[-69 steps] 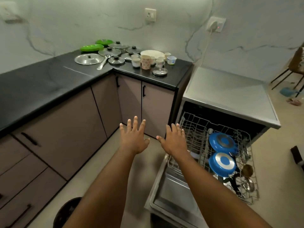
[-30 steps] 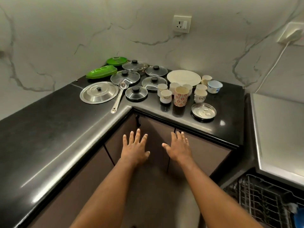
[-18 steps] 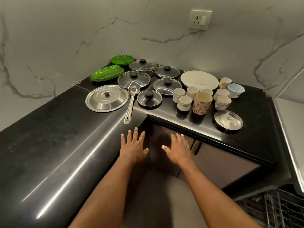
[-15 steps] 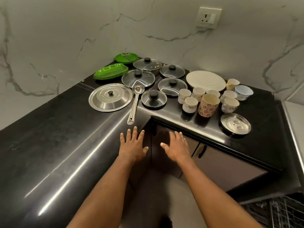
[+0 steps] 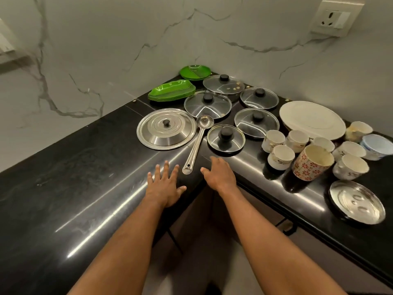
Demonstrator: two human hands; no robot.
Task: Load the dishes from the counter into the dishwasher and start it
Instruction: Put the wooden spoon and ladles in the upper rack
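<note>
Dishes crowd the corner of the black counter. A steel ladle lies with its handle end pointing between my hands. My left hand hovers flat with spread fingers just left of the handle end. My right hand reaches over the counter edge just right of it, fingers relaxed, holding nothing. Behind are a steel lid, a small glass lid and several larger glass lids. Several white cups surround a floral cup. The dishwasher is out of view.
Green plates are stacked near the wall. A white plate lies at the back right, and a small steel plate sits near the front edge at right. A wall socket is above. Cabinet fronts stand below the counter.
The view has swung from the open dishwasher to the counter corner and come closer. Both hands have moved forward over the counter edge, either side of the ladle handle.
</note>
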